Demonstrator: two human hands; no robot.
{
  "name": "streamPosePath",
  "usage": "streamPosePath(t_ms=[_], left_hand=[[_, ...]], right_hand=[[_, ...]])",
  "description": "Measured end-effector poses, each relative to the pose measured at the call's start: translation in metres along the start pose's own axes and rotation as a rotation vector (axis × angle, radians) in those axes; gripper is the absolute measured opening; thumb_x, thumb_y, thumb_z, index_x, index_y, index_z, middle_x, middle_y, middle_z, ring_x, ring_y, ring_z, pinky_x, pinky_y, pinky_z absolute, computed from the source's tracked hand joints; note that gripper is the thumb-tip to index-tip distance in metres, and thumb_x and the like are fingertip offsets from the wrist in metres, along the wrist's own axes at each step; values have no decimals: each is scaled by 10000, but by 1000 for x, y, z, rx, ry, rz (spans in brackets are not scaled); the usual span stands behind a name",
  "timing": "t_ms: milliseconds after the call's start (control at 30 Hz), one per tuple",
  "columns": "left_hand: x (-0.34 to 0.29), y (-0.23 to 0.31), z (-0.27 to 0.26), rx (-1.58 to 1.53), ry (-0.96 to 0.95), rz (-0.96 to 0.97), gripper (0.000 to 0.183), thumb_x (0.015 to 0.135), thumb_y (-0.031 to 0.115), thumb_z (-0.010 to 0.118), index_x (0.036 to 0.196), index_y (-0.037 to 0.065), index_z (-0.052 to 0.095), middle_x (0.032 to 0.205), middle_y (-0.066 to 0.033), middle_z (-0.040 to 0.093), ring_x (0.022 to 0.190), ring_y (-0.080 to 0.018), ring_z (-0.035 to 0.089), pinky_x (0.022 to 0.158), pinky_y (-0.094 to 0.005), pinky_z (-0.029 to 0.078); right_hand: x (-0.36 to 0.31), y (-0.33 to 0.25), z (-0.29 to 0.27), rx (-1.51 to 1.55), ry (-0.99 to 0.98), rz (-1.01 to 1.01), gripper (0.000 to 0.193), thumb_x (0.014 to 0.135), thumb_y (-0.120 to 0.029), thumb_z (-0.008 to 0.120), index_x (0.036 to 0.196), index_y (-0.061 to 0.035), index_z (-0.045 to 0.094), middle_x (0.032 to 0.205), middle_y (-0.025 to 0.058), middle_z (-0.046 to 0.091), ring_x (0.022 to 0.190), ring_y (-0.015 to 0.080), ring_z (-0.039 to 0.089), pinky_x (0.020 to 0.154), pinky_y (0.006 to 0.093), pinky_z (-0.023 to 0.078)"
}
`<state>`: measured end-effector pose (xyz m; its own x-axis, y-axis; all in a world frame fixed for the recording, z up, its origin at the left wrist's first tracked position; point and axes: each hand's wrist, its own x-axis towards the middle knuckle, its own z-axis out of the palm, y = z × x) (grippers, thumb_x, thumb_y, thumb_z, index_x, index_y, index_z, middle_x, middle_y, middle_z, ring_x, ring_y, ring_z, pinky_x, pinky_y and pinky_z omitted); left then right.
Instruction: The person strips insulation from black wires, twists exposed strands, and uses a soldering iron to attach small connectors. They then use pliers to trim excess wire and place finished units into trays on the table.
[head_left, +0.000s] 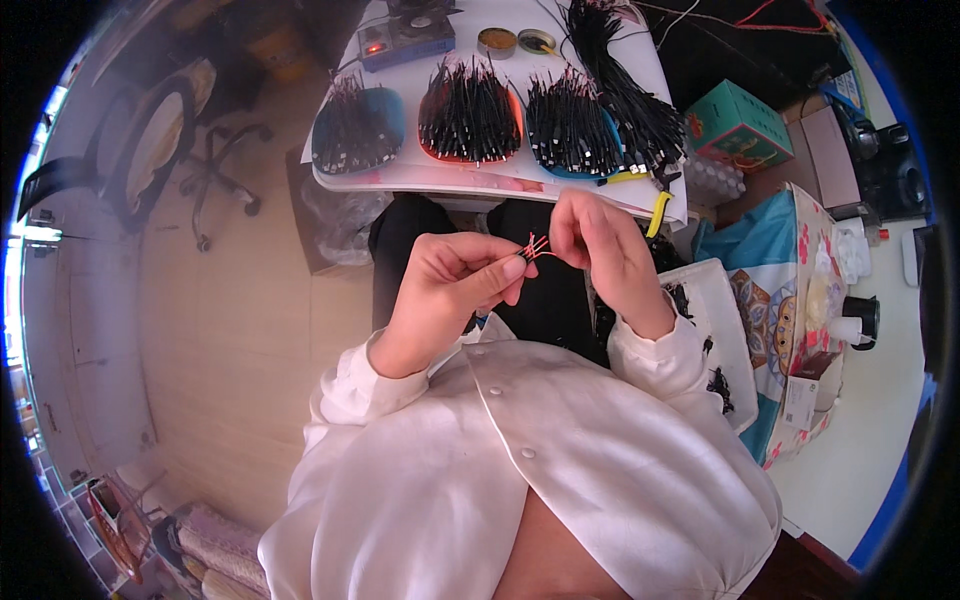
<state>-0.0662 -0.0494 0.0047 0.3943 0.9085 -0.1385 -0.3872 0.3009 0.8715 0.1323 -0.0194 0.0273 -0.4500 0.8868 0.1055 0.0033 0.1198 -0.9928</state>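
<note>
Over my lap, my left hand (445,290) pinches a few short black cables between thumb and fingers. Their thin red and pale wire ends (537,246) fan out past the thumb tip. Just to the right, my right hand (608,255) is closed, with the fingertips drawn together at one wire that stretches sideways from the bunch. The exact grip there is partly hidden by the fingers. On the white table ahead lie three heaps of black cables with small metal plugs: a left heap (355,130), a middle heap (470,115) and a right heap (575,125).
A large cable bundle (635,100) hangs over the table's right end, near yellow-handled pliers (659,213). Behind the heaps stand a device with a red light (405,45) and two small round tins, one being an amber-filled tin (497,42). A white bin (725,340) sits at my right.
</note>
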Motion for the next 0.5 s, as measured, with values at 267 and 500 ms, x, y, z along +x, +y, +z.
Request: streamPosePath(t_ms=[267, 500], left_hand=[[-4, 0, 7, 156, -5, 27, 146, 921, 82, 626, 895, -39, 703, 654, -5, 596, 550, -18, 435, 466, -182, 299], [-9, 11, -6, 44, -33, -88, 136, 903, 64, 633, 872, -52, 695, 624, -24, 579, 538, -47, 428, 488, -197, 305]], right_hand=[[-9, 7, 18, -636, 175, -239, 274, 896, -187, 640, 714, -40, 495, 581, 100, 472, 487, 234, 482, 469, 326, 374], [-13, -23, -26, -635, 239, -193, 98, 888, -83, 646, 937, -17, 593, 727, 53, 510, 634, 130, 490, 589, 271, 416]])
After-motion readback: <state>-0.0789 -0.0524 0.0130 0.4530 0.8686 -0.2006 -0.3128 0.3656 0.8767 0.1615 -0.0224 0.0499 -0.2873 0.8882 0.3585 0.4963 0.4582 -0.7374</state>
